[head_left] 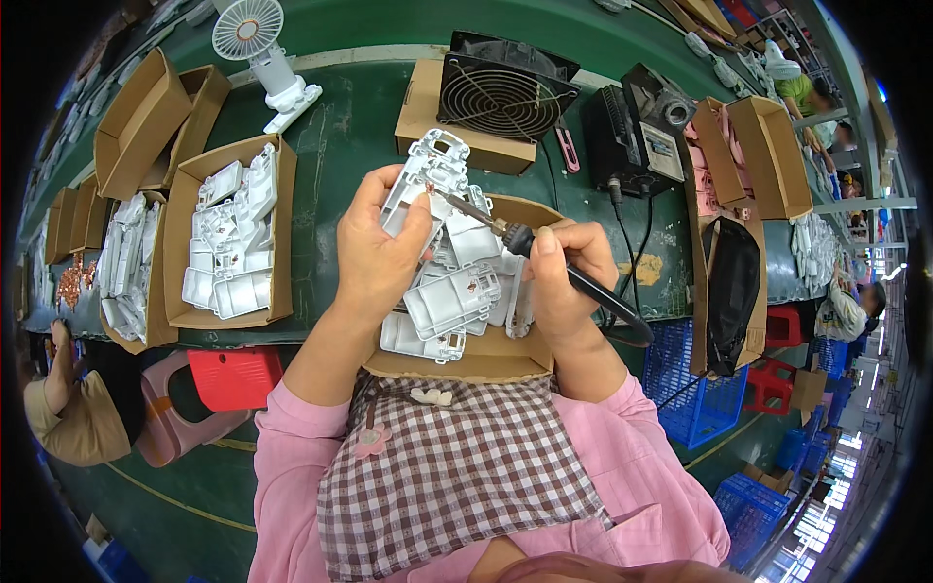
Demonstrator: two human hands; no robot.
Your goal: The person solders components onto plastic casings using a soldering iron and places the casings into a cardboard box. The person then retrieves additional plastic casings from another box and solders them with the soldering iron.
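My left hand [382, 233] grips a white plastic housing [440, 155], tilted up over an open cardboard box [457, 364]. Closed around the dark handle of a soldering iron [595, 291] is my right hand [571, 267]. The iron's tip points left to a small copper-coloured piece on the housing, close to my left thumb; whether it touches I cannot tell. Below both hands, several more white housings [452, 301] lie loosely in the box, some with small copper-coloured parts on them.
A black fan [505, 97] sits on a carton ahead, beside a black soldering station [637, 131] with cables trailing toward me. More white housings fill a box [282, 243] at left. A small white fan [262, 58] stands far left. At right are a black pouch [734, 291] and pink parts [702, 165].
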